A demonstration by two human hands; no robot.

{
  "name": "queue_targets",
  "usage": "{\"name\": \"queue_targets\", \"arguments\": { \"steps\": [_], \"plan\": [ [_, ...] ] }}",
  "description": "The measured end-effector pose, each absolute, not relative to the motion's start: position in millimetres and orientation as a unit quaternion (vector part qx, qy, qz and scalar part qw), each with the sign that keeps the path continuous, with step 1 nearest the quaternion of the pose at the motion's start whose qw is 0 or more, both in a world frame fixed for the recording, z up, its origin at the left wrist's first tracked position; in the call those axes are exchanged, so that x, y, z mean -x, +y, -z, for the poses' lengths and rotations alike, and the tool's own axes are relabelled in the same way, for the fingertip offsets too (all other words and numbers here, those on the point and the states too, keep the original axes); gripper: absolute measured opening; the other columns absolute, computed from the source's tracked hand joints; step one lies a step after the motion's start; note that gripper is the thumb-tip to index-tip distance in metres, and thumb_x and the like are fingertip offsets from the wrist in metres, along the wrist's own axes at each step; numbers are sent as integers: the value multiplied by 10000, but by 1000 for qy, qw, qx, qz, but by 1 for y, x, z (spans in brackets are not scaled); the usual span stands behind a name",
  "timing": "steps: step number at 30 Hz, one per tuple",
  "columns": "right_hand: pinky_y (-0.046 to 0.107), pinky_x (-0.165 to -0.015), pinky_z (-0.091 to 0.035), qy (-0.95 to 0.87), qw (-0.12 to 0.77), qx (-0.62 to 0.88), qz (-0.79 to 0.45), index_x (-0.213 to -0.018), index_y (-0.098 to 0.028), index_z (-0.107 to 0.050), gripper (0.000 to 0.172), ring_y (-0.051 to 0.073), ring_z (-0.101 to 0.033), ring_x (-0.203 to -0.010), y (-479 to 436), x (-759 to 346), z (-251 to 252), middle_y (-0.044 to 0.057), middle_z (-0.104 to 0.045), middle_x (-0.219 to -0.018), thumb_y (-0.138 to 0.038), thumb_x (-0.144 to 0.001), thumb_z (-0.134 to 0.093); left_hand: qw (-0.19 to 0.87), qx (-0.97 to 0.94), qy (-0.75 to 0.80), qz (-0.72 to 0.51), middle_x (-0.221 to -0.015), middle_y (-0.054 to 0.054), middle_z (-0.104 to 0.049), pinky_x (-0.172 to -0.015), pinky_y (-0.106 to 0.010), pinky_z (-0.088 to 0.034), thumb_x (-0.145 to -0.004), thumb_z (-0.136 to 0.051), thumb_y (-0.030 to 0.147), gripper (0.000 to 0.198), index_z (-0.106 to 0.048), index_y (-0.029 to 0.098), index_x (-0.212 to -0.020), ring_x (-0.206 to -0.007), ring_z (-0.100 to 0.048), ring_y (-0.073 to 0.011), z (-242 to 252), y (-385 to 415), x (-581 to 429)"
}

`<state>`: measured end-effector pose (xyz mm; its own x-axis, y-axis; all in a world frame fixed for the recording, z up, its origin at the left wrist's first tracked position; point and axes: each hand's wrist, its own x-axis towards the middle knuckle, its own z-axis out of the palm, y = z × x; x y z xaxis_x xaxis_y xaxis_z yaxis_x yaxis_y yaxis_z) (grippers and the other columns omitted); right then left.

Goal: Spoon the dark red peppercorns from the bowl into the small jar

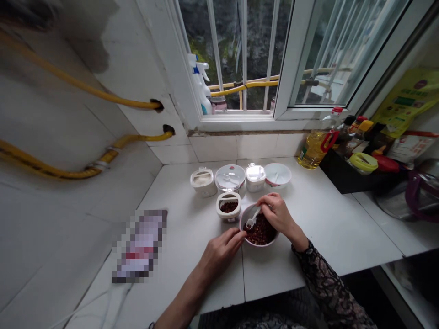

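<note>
A bowl (241, 218) of dark red crushed chilli (263, 232) stands near the middle of the counter. My left hand (222, 247) holds its left rim with the fingertips. Between the fingers of my right hand (278, 214) is a small white spoon (253, 220), its head down at the chilli in the bowl. Just behind and left of the bowl, a white seasoning jar (228, 216) also contains red chilli. Farther back stand a seasoning jar with pale contents (203, 187), a second lidded jar (255, 182), and two white bowls, left (230, 185) and right (277, 177).
An oil bottle (313, 148) and a black box (338, 171) of condiments line the back right, near a pot with a purple handle (420, 194). A blurred-out flat object (142, 246) lies at the left. Yellow pipes (103, 160) run along the left wall.
</note>
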<state>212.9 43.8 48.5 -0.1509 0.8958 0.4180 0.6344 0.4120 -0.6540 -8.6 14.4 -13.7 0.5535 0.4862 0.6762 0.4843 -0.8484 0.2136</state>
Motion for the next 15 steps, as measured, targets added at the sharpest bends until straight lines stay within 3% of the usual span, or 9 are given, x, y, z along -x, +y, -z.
{"name": "queue_targets", "arguments": {
  "steps": [6,10,15],
  "plan": [
    [403,-920,-392,-709,418,546,-154,-696,-227,-633,210,188,-610,-745,44,-214,-48,3,-714,-721,-115,-765,-470,9,-882,271,-385,-942,-65,-678,-673,-156,-555,-996,-426,169,200,-585,168,-1118,-786,-692,-112,13,15,8],
    [383,-889,-415,-680,435,557,-196,-679,-230,-634,216,188,-608,-702,44,-213,-48,-15,-657,-585,-129,-756,-460,8,-882,274,-383,-933,-64,-679,-658,-161,-555,-1001,-421,171,199,-591,168,-1105,-776,-692,-114,13,14,8],
    [296,-653,-457,-609,479,564,-286,-678,-218,-621,170,156,-578,-555,44,-211,-52,-25,-614,-545,-195,-746,-467,11,-882,272,-385,-933,-71,-680,-670,-162,-555,-997,-427,173,200,-595,165,-1105,-788,-691,-118,13,14,8]
  ]
}}
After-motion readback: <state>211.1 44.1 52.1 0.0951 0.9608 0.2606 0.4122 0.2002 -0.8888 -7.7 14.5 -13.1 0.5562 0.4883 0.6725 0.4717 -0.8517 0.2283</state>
